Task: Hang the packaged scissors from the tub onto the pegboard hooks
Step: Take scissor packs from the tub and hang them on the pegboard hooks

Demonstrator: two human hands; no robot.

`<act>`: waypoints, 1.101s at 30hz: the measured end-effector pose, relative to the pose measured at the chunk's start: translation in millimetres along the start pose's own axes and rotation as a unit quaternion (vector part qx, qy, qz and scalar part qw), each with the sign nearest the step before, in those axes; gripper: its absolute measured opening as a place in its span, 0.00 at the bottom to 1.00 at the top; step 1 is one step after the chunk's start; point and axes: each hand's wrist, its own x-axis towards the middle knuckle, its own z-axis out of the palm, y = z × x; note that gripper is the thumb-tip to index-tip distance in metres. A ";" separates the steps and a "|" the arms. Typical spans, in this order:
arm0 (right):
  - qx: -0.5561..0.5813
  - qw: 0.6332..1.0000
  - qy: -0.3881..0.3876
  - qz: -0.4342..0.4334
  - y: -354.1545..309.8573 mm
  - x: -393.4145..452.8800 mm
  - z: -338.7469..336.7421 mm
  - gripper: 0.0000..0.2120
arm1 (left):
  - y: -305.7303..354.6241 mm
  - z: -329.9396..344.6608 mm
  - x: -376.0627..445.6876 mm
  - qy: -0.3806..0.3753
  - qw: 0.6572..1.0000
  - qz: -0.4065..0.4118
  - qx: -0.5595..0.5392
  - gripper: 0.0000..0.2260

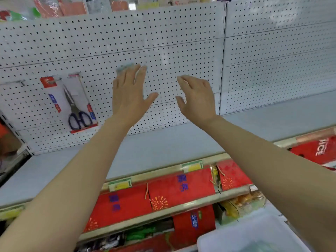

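- While both hands are raised in front of the pegboard [181, 33], neither holds a package: the left hand [130, 93] is spread flat with straight fingers, and the right hand [197, 99] is relaxed with its fingers slightly bent.
- A blurred pale shape shows at the left hand's fingertips [140, 69]; whether it is a hook or something pinched cannot be told.
- One pack of packaged scissors [72, 104] hangs on the pegboard, left of the left hand and slightly below its fingertips, well apart from it. Its long axis runs near vertical, blades up and dark handle loops down.
- An unloaded hook [20, 82] projects from the pegboard further left of that pack.
- The tub [254, 237] sits at the lower right, far below the pegboard and under the right forearm. Its contents are not legible.
- Judgement: the next pack must come from the tub, so the move runs down and to the right of the pegboard. The right hand is the nearer one.
- Open room: the pegboard right of the hanging pack shows bare panel, and the grey shelf [163, 151] below the pegboard leaves a free path for lowering the arms.
- Edge to respect: the shelf front rail [174, 169] lies between pegboard and tub; the descending forearm should pass outside it.
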 end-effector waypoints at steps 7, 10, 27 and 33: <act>-0.020 0.998 -0.062 0.018 62.7 -89.8 -56.6 0.24 | 98.6 45.2 -66.1 -0.064 0.998 -0.011 -0.028 0.32; -0.028 0.994 -0.098 0.033 88.8 -143.1 -64.5 0.25 | 143.5 83.8 -107.1 -0.110 0.993 -0.011 -0.043 0.33; -0.083 0.926 -0.332 0.159 159.0 -461.6 -55.5 0.24 | 283.0 282.8 -425.7 -0.552 0.829 -0.046 -0.073 0.30; -0.085 0.910 -0.370 0.165 156.9 -533.0 -56.0 0.22 | 299.1 307.2 -510.0 -0.695 0.691 -0.178 -0.086 0.30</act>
